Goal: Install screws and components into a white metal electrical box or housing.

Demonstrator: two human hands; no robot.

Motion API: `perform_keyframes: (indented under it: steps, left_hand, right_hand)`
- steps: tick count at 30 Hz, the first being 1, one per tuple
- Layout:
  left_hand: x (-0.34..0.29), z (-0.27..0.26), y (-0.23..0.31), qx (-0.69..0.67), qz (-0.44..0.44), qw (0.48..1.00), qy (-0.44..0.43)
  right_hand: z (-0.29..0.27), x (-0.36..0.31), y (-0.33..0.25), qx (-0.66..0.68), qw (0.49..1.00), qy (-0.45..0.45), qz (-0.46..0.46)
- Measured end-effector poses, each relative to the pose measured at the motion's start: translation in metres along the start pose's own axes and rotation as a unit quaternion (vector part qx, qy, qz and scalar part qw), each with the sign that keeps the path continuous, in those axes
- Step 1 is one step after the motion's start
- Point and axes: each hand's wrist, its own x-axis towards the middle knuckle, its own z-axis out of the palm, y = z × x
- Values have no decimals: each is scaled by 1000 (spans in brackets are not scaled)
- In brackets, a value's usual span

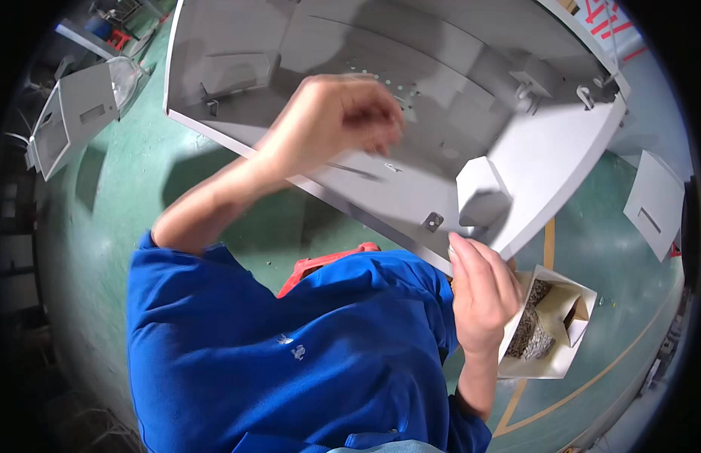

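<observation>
In front of me lies a large grey-white sheet-metal box [343,185], its open side facing up. My left hand [350,113] hovers over its inside, blurred by motion, with the fingers curled; whether they hold anything is unclear. At the box's near right corner, my right hand [482,294] has its fingers pressed together over the rim. Close to that hand, a folded white metal piece [482,189] stands inside the corner. A small drilled tab [433,221] sits nearer the front edge. Brackets [533,89] and a cluster of small holes show farther back.
A white bin [569,359] with many small metal parts stands below the box's right corner. Part of a red stool [316,264] shows near my body. Pale metal panels with cut-outs stand at the left [90,98] and right [656,200] on the green floor [150,113].
</observation>
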Motion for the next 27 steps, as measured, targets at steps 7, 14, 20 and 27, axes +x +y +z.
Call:
perform_keyframes:
  steps: [7,14,20,27]
  left_hand:
    - [55,-94,-106,217,-192,948,-134]
    - [54,-92,-133,390,-190,859,-271]
    - [60,-82,-143,357,-216,862,-288]
    - [69,-84,-144,303,-225,871,-314]
  right_hand:
    - [34,10,10,-69,990,-108,-53]
    - [31,17,10,-91,984,-147,-46]
    - [30,17,19,-92,982,-157,-44]
    - [30,26,30,-80,983,-161,-33]
